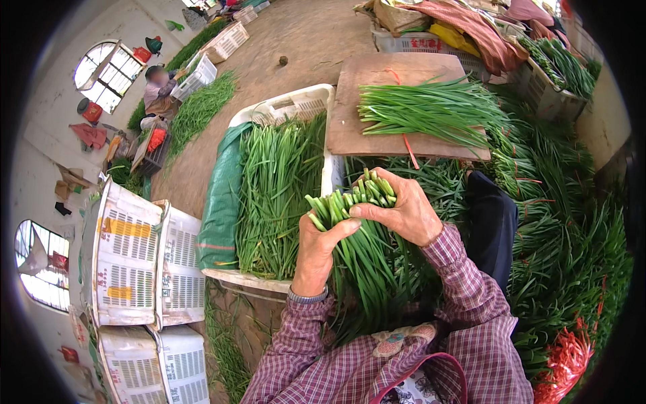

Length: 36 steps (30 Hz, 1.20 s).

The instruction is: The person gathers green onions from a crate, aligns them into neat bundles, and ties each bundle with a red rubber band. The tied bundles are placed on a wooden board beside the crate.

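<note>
Both my hands close around a bunch of long green leafy stalks [361, 252], probably garlic chives, with the pale cut ends up and the leaves hanging towards my lap. My left hand [318, 247] grips its left side, thumb across the stems. On the right side, my right hand [404, 207] wraps the stems just below their ends. Beyond them, a loose pile of the same greens [429, 111] lies on a wooden board [353, 141]. A red tie strip [410, 151] passes under that pile, its ends sticking out at front and back.
Left of the board stands a white plastic crate [282, 108] full of greens, with a rolled green sheet [219, 202] along its side. Tied bundles [520, 171] cover the floor at right, near red strips [565, 358]. Stacked crates [128, 252] stand left; another person [160, 91] works farther off.
</note>
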Available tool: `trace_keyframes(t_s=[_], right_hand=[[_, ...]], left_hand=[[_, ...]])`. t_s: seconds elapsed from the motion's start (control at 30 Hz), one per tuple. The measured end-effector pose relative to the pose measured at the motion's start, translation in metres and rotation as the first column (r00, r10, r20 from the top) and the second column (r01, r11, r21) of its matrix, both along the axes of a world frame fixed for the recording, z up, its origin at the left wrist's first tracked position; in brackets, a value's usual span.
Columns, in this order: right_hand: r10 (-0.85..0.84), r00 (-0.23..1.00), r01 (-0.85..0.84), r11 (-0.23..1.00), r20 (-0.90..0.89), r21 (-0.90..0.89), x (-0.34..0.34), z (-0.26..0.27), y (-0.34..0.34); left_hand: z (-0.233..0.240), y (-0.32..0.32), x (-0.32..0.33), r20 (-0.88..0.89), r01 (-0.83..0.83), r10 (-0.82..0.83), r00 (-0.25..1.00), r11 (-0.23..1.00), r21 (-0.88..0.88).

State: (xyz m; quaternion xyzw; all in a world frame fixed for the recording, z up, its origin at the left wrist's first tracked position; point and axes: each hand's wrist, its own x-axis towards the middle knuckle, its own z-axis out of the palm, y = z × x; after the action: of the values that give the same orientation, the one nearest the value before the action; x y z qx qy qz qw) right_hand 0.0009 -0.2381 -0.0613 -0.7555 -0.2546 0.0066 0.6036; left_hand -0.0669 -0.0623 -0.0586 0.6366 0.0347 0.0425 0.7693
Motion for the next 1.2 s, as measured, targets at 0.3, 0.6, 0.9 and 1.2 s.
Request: trace_keyframes(t_s=[0.3,0.6,0.9,1.2], right_hand=[[0.182,0.938,-0.052,0.915,-0.294,0.401,-0.002,-0.002,0.005],[0.093,0.989,-0.099,0.993,0.113,0.057,0.01,-0.014,0.007],[0.222,0.918,-0.003,0.832,-0.328,0.554,0.001,-0.019,0.016],[0.234,0.941,-0.083,0.86,-0.244,0.504,-0.004,-0.016,0.011]], left_hand=[[-0.012,0.006,0.004,-0.021,-0.04,0.036,0.999,0.973,-0.226],[-0.014,0.001,0.005,-0.028,0.023,-0.025,0.999,0.998,-0.06],[-0.011,-0.014,0.005,-0.014,-0.101,0.1,0.995,0.99,-0.096],[-0.015,-0.021,0.008,0.092,-0.131,0.14,0.986,0.986,-0.103]])
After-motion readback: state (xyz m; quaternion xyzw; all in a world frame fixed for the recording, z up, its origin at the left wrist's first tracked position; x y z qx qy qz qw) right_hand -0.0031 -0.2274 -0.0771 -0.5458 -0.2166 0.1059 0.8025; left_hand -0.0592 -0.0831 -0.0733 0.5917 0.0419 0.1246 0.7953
